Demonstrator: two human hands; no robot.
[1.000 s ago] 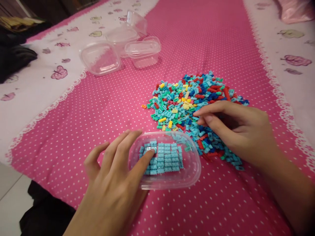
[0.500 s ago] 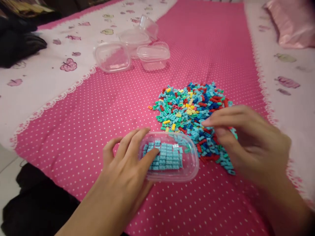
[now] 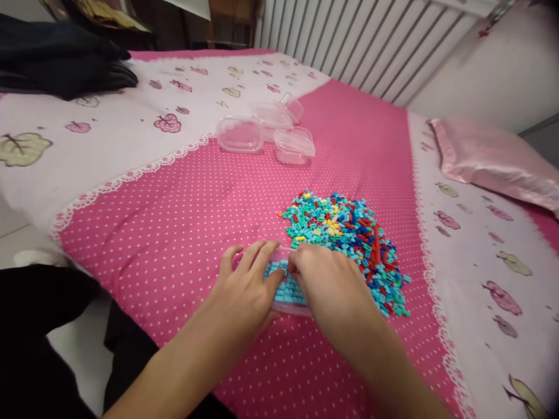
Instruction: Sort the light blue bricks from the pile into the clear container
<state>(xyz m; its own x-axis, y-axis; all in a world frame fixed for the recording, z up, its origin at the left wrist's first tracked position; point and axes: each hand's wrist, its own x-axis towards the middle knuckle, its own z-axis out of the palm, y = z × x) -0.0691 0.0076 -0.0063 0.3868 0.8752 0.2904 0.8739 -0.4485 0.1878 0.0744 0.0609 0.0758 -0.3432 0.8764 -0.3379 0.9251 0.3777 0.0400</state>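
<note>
A clear plastic container (image 3: 293, 308) holds light-blue toy bricks (image 3: 288, 290) packed in rows. My left hand (image 3: 247, 285) grips its left end, thumb inside over the bricks and the other fingers at the far rim. Over the container's right part is my right hand (image 3: 327, 279), fingers bent down and pressed together among the bricks; whether a brick is between the fingertips is hidden. Just beyond and to the right lies a loose pile of small bricks (image 3: 349, 227) in light blue, green, red, dark blue and yellow.
Several clear plastic containers (image 3: 240, 135) stand farther back on the pink dotted bedsheet (image 3: 174, 203). A pink pillow (image 3: 493, 157) lies at the right, dark cloth (image 3: 65, 61) at the far left. A white slatted panel (image 3: 340, 41) rises behind the bed.
My right hand has moved from above the brick pile leftward to the container. My left hand keeps its hold. The view has tilted up, showing more of the room.
</note>
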